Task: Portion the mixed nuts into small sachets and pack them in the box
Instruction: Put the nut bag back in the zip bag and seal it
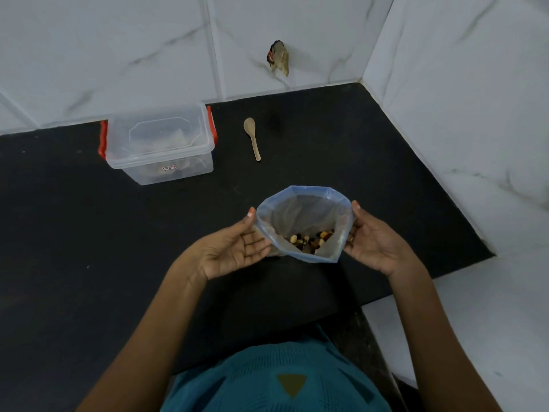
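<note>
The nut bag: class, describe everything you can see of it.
The nut bag is thin, clear plastic with a blue-tinted rim, its mouth spread wide open and facing up toward the camera. A small heap of mixed nuts lies at its bottom; the rest looks empty. It is over the black countertop, though whether it rests there is unclear. The left hand and right hand cup its sides, thumbs at the rim.

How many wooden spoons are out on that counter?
1. The wooden spoon lies on the black counter, right of the lidded plastic box. Others could be hidden inside the box.
</note>
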`<action>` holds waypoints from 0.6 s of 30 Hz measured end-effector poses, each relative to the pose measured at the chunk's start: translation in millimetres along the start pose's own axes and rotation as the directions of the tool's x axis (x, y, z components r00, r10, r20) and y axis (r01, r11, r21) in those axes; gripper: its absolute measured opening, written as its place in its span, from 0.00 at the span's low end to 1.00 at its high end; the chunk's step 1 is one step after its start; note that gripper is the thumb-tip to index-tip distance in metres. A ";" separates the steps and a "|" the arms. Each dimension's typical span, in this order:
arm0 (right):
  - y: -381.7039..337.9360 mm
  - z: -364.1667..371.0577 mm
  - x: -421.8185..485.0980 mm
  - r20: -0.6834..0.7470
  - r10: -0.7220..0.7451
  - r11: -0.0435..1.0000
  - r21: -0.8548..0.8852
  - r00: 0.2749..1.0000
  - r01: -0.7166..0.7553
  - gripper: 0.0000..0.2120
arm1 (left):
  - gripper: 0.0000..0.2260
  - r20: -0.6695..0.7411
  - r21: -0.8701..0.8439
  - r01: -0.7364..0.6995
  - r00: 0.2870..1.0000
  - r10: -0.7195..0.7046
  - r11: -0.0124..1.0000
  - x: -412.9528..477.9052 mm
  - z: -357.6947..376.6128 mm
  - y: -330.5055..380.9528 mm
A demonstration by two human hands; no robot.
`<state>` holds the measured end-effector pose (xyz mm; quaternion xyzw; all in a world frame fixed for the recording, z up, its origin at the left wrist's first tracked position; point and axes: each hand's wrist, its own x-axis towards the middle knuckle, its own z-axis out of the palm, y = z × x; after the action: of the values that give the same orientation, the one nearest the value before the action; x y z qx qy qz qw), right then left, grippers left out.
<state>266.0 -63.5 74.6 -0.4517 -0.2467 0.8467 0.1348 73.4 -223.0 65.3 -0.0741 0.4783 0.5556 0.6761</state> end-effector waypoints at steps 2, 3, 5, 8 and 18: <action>-1.3 -1.7 0.2 0.001 -0.015 1.000 0.007 1.000 0.015 0.16 | 0.13 0.028 -0.001 -0.015 0.999 0.015 1.000 0.2 0.6 0.3; -2.5 -3.9 0.9 0.004 -0.027 1.000 0.007 1.000 0.027 0.16 | 0.11 0.030 0.003 -0.034 0.999 0.034 0.999 0.1 0.8 0.6; -5.2 -8.9 2.4 0.042 -0.047 0.998 0.030 0.998 0.046 0.17 | 0.09 -0.021 0.039 -0.085 0.996 0.086 0.996 -1.2 1.8 1.6; -5.4 -15.6 5.9 0.111 -0.060 0.998 0.003 0.992 0.060 0.23 | 0.04 -0.149 0.321 -0.199 0.955 0.257 0.926 -0.9 4.6 1.8; -9.0 -5.9 1.9 -0.012 -0.253 0.800 -0.565 0.967 0.202 0.11 | 0.05 -0.126 0.672 -0.424 0.743 0.657 0.607 -0.4 14.9 1.2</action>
<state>269.9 -53.3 75.4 -0.4748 -0.5300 0.6942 0.1081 80.8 -213.5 74.0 0.1956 0.7436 0.5298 0.3580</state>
